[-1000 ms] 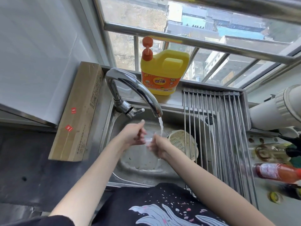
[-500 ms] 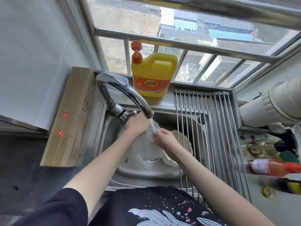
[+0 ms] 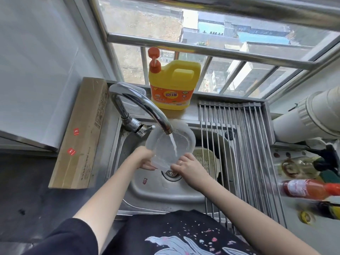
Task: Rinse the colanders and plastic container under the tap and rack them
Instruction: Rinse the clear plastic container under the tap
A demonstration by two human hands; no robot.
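Now the plastic container [image 3: 170,144] sat tilted under the tap [image 3: 141,107], its open mouth turned up toward me and the stream running straight into it; a second earlier it had been low in the sink [image 3: 165,190], barely in the water. I judged the rinse of this piece well underway, racking not yet begun. My left hand [image 3: 145,158] pinched the near-left rim, fingers curled under it, and my right hand [image 3: 185,163] pinched the near-right rim. One colander [image 3: 204,159] lay at the sink's right side, partly under the roll-up rack [image 3: 239,153], waiting its turn. Along the back edge stood the yellow detergent jug [image 3: 173,85]; a cardboard box [image 3: 81,133] lay along the sink's left edge, and bottles [image 3: 309,188] lay past the rack's right edge. The spout hung close over the container's far rim, crowding any lift.
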